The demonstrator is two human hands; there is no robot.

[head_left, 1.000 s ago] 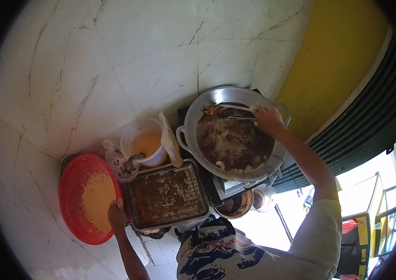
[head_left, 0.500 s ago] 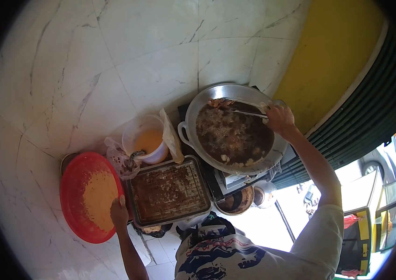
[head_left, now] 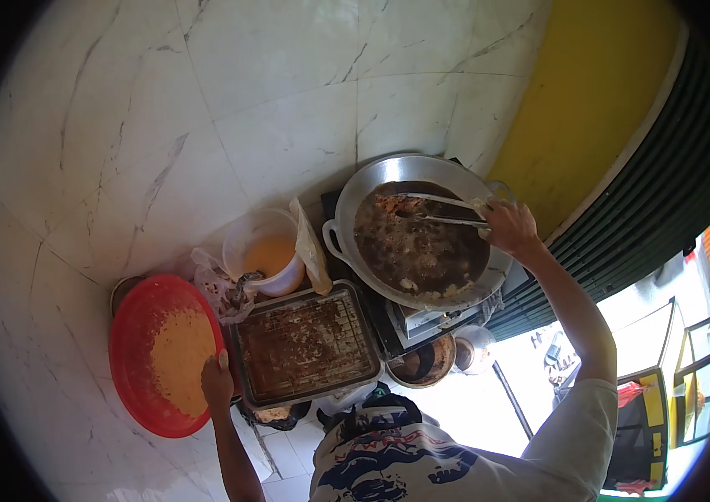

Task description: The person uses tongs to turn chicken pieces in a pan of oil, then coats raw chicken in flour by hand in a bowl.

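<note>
My right hand (head_left: pixel 510 227) is closed round a pair of metal tongs (head_left: pixel 455 221) over a large wok (head_left: pixel 371 180) of dark bubbling oil (head_left: pixel 422 255). Between the tips of the tongs is a browned fried piece (head_left: pixel 397 206), at the oil near the wok's far left side. Pale bits float along the oil's near edge. My left hand (head_left: pixel 217 379) grips the right rim of a red basin (head_left: pixel 133 368), thumb up on the edge. Pale yellow flour-like powder (head_left: pixel 181 360) covers much of the basin's floor.
Between basin and wok lies a greasy tray with a wire rack (head_left: pixel 305 343). Behind it stand a white tub of orange-yellow liquid (head_left: pixel 269 253) and a plastic bag (head_left: pixel 219 284). The wok sits on a stove (head_left: pixel 422 328), with a brown-stained pot (head_left: pixel 426 361) below. A tiled wall (head_left: pixel 279 125) rises behind.
The tongs have opened wider and moved slightly down and toward the wok's middle with the fried piece. My left hand keeps its hold on the basin.
</note>
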